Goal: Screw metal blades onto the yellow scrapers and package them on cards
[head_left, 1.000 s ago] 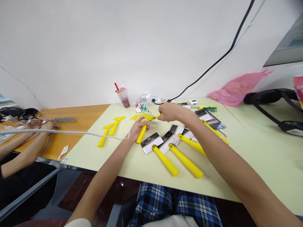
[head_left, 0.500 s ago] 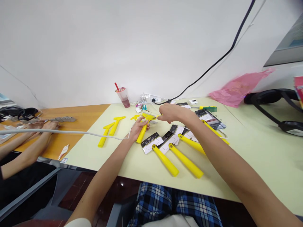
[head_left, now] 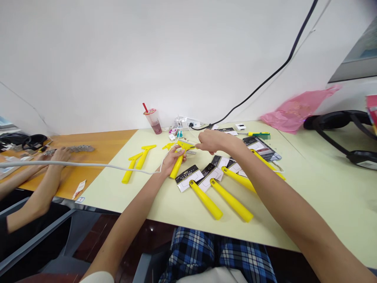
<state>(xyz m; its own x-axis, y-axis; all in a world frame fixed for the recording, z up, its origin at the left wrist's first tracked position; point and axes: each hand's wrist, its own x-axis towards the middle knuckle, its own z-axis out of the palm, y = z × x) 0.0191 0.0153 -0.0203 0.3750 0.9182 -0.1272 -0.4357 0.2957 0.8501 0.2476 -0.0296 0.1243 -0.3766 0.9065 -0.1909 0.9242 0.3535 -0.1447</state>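
Fingers of the left hand [head_left: 171, 160] grip a yellow scraper [head_left: 176, 166]; the right hand [head_left: 212, 140] curls beside its head [head_left: 184, 145], hold unclear. Reddish drink [head_left: 156, 127] part-fills a clear cup [head_left: 151, 117].

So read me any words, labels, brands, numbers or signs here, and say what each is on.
Nothing is legible.
Cards: print too small.
Dark packaging: too small.
Edge tag: too small.
Paper slip: blurred.
White label, far right: blurred.
Cup: markings too faint.
Scraper in left hand: none visible.

Rectangular black-and-white cards [head_left: 188, 179] are laid right of the yellow T-shaped plastic tool [head_left: 176, 167]; the clear plastic cup [head_left: 153, 122] is set behind, leftward.
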